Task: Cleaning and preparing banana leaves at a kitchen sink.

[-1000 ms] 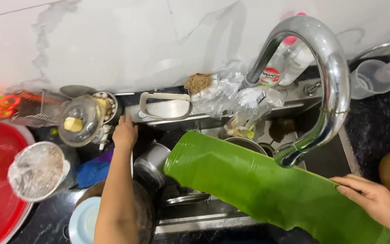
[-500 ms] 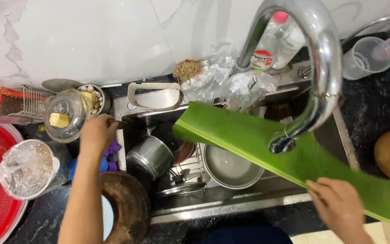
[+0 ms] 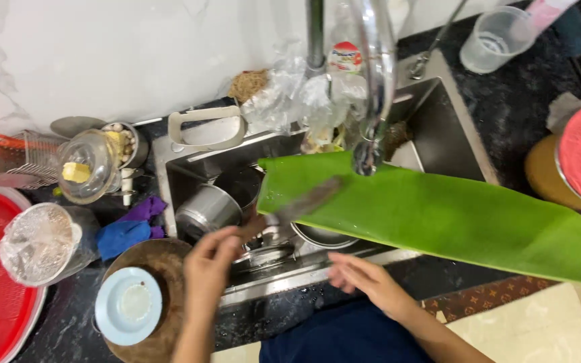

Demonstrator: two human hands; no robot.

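The left hand grips a knife with its blade over the banana leaf, which lies across the sink, while the right hand hovers half-open just below it, so the unsupported leaf may slide and tear.

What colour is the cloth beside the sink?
The cloth is blue and purple, seen in the head view.

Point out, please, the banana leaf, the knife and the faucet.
banana leaf (image 3: 438, 215): head view, middle of the green blade.
knife (image 3: 300, 203): head view, on the blurred blade over the leaf.
faucet (image 3: 378, 74): head view, on the curved spout.
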